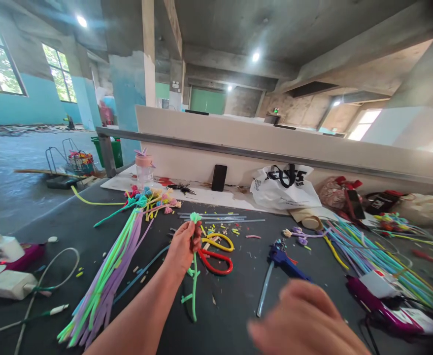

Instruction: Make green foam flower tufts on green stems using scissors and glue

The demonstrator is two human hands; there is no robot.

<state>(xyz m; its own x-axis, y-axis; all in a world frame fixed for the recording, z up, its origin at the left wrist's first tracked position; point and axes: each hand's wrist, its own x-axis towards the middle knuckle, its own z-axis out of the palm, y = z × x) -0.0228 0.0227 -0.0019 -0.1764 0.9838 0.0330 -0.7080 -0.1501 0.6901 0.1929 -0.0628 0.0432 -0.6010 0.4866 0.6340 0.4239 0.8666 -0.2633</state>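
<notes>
My left hand [181, 246] is closed around a green pipe-cleaner flower [194, 296], its pale green bloom above the fingers and its stem with short side pieces hanging below. Behind that hand lie scissors [221, 270] with one red and one yellow handle, their blades mostly hidden. My right hand [299, 318] is low in the view, smeared by motion, so its fingers cannot be read. Just beyond it rests a blue glue gun [281, 257] with a clear glue stick [265, 291] beside it.
Bundled green and purple pipe cleaners [118, 266] lie left, finished blooms [153, 199] behind them. More pipe cleaners [375, 251] spread right. Chargers and cables [11, 281] sit at the left edge. A phone [219, 177] and white bag [284, 186] stand against the back panel.
</notes>
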